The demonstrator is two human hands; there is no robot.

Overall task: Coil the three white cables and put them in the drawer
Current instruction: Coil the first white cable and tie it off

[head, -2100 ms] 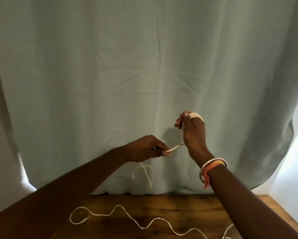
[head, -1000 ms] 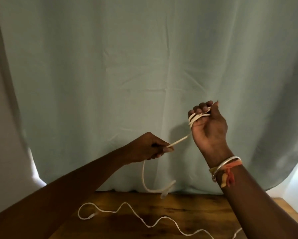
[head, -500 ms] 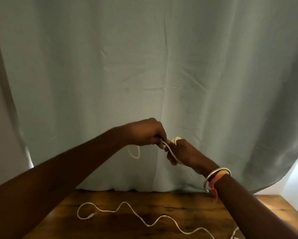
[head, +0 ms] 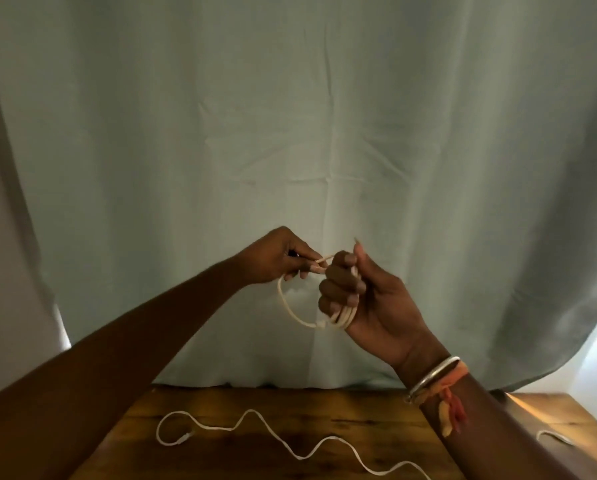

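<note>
Both hands are raised above the table in front of a curtain. My right hand [head: 363,296] is closed around a small coil of white cable [head: 338,318], whose loops show below the fingers. My left hand [head: 276,258] pinches the free end of that same cable, and one loose loop [head: 285,303] hangs between the two hands. A second white cable [head: 255,429] lies uncoiled in waves on the wooden table [head: 359,410]. A short piece of another white cable [head: 553,436] shows at the right, beyond my right forearm. No drawer is in view.
A pale green curtain [head: 290,133] hangs right behind the table's far edge. The table's right corner [head: 567,400] is lit by daylight. A metal bangle and orange thread [head: 439,379] are on my right wrist.
The right hand went from raised with cable wound on its fingers to lowered and closed on the coil. The hanging tail has shortened to one loop; the left hand moved in close.
</note>
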